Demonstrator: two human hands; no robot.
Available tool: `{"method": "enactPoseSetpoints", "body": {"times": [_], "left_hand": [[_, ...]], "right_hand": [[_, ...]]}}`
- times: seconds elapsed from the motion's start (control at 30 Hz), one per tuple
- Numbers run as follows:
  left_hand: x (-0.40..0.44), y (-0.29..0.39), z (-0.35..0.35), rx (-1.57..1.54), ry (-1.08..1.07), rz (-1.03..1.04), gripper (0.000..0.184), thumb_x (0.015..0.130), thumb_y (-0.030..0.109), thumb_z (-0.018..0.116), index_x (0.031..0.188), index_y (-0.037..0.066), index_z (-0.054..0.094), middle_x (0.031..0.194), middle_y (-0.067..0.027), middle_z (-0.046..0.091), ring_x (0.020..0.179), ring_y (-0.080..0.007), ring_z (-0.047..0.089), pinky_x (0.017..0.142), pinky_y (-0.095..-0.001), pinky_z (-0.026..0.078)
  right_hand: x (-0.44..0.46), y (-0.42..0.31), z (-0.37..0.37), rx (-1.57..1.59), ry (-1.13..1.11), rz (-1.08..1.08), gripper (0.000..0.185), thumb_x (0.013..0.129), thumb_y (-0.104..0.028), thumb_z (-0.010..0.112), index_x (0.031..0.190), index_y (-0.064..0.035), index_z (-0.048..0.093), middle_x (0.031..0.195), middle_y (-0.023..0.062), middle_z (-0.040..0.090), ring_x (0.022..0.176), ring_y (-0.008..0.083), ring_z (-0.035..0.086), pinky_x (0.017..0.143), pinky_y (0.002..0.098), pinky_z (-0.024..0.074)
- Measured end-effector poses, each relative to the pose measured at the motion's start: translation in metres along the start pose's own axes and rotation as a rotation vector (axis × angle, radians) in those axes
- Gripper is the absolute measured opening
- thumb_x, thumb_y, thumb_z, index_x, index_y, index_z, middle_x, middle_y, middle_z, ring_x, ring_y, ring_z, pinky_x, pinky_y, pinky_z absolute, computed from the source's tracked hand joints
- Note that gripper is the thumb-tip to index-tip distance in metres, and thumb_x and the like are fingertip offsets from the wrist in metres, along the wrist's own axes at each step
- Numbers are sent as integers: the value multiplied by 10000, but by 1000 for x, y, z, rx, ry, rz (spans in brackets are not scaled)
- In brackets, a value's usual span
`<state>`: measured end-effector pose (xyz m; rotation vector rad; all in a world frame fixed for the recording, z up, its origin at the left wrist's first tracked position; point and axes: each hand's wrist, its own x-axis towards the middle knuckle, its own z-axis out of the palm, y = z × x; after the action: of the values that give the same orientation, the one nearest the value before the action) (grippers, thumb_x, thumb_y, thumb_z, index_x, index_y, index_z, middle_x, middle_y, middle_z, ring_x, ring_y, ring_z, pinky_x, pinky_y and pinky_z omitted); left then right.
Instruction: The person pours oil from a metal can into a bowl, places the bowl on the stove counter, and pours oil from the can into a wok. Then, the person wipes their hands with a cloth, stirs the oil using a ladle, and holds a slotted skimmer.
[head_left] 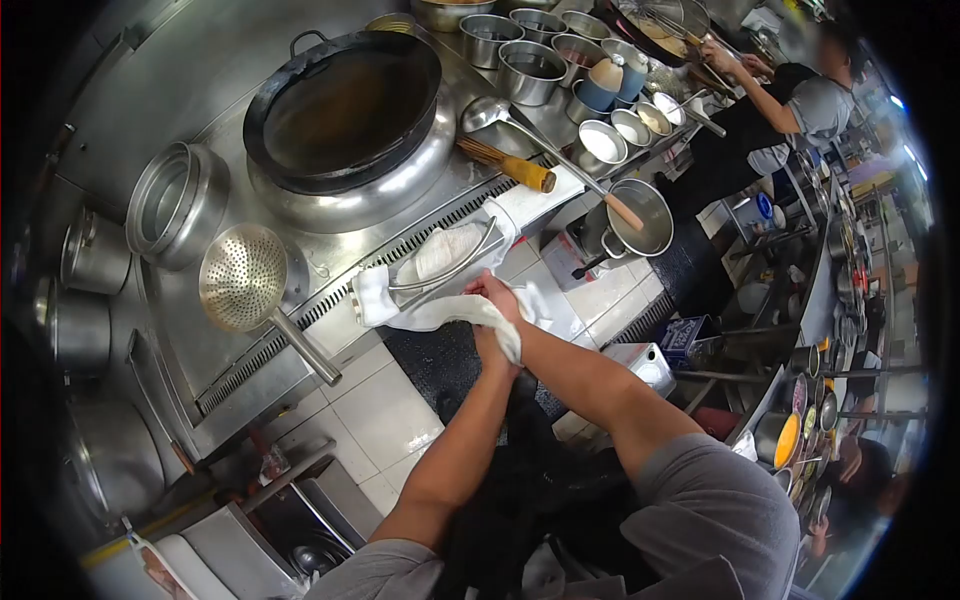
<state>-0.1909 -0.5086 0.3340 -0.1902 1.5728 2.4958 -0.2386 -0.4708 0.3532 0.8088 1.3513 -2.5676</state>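
Both my hands are together at the front edge of the stove counter, with a white cloth point(440, 312) draped across them. My right hand point(497, 296) has its fingers curled at the cloth near the rim of an oval metal dish. My left hand point(492, 345) is below it, mostly covered by the cloth, its fingers hidden. In the metal dish point(408, 272) lies a folded white cloth point(447, 250). A large dark wok point(342, 112) sits behind on the stove, and a perforated strainer point(243, 277) lies to the left.
A ladle point(486, 113) and a bamboo brush point(508, 165) lie right of the wok. Metal containers point(532, 72) and small bowls point(602, 142) stand at the back right. A pot point(641, 218) stands beyond the counter's edge. Another person point(745, 118) works at the upper right.
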Motion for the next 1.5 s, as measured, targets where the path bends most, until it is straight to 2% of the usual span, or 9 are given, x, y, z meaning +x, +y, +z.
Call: {"method": "enactPoseSetpoints", "body": {"times": [0.3, 0.53, 0.63, 0.77, 0.87, 1.03, 1.07, 1.3, 1.5], "left_hand": [[38, -119, -85, 1014, -239, 201, 349, 986, 345, 388, 1241, 130, 493, 1138, -88, 566, 1007, -236, 591, 850, -356, 495], [32, -75, -137, -492, -140, -670, 474, 999, 406, 311, 1374, 134, 412, 1267, -102, 515, 1127, -246, 537, 938, -388, 471], [12, -16, -107, -727, -243, -636, 443, 984, 434, 366, 1306, 155, 488, 1087, -58, 595, 959, -214, 594, 766, -361, 526], [-12, 49, -93, -226, -526, -674, 380, 964, 465, 426, 1102, 155, 596, 909, -14, 616, 764, -196, 594, 646, -371, 501], [-41, 77, -144, 424, -697, -79, 468, 770, 435, 639, 1056, 65, 606, 963, -116, 638, 846, -283, 615, 760, -402, 490], [-88, 63, -323, 1398, -369, -278, 399, 791, 375, 593, 985, 34, 667, 1016, -202, 652, 992, -384, 598, 864, -448, 479], [-90, 71, -353, 1671, -778, -348, 394, 812, 390, 569, 971, 41, 663, 987, -208, 646, 988, -402, 587, 862, -465, 476], [-186, 123, -423, 1157, 157, -1058, 286, 806, 302, 658, 980, 75, 654, 995, -165, 653, 835, -276, 663, 696, -384, 547], [-176, 154, -292, 708, 564, -749, 185, 863, 215, 597, 999, 89, 600, 921, -43, 628, 732, -168, 622, 545, -339, 487]], "right_hand": [[-48, 11, 19, -679, 207, -172, 340, 885, -248, 567, 1099, 15, 589, 1024, 185, 625, 997, 272, 583, 898, 343, 443], [-112, -19, 11, -731, -427, 0, 664, 916, -100, 516, 1488, -90, 179, 1460, 188, 319, 1280, 311, 410, 1054, 370, 335], [-99, -46, -10, -1685, -225, -452, 707, 822, -145, 612, 1452, -147, 290, 1411, 221, 383, 1198, 383, 488, 1040, 430, 369], [-104, -65, -5, -1839, -807, -284, 548, 818, -170, 610, 1344, -129, 460, 1384, 192, 438, 1214, 364, 480, 1034, 424, 376], [-118, -79, -19, -1852, -1077, -230, 395, 829, -212, 607, 1209, -106, 584, 1304, 170, 522, 1192, 342, 501, 1013, 409, 394], [-109, -135, -116, -1514, -433, -260, 418, 824, -223, 643, 1211, -84, 571, 1168, 154, 611, 1054, 322, 589, 908, 398, 471], [-104, -149, -143, -1535, -272, -312, 449, 798, -208, 661, 1211, -62, 566, 1157, 168, 612, 1052, 328, 589, 911, 397, 470], [-41, -243, -246, -1722, 479, -284, 709, 778, -209, 661, 1398, -131, 327, 1309, 210, 457, 1171, 402, 493, 968, 470, 433], [27, -267, -249, -1734, 401, -132, 693, 773, -246, 676, 1376, -174, 344, 1345, 126, 454, 1230, 375, 458, 983, 469, 427]]}}
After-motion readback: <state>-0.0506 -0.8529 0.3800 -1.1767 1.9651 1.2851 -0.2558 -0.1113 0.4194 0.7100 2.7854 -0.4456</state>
